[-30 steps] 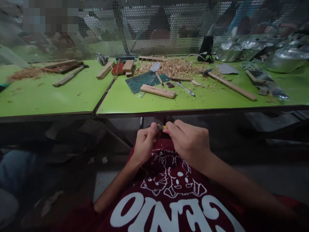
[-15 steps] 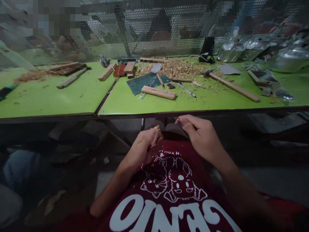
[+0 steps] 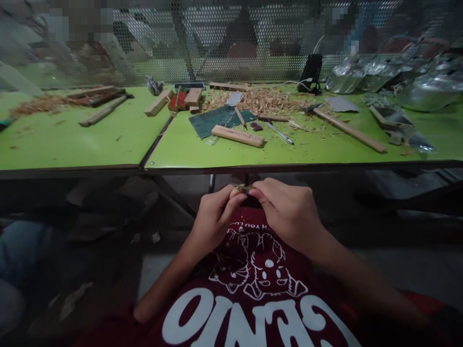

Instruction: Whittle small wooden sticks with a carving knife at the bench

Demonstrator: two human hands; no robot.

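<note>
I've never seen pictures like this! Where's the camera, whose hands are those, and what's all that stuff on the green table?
There's no robot here, just a person using bare hands. The camera is worn on that person's head, looking forward and down, so you see almost what they see.

The left hand holds a small pale piece that looks like wood. The fingers of the right hand pinch a small tool; it's mostly hidden, so I can't say exactly what it is.

On the green table are curly wood shavings, a wooden block, a pen and a long-handled hammer. Shiny wrapped things sit on the right.
</note>
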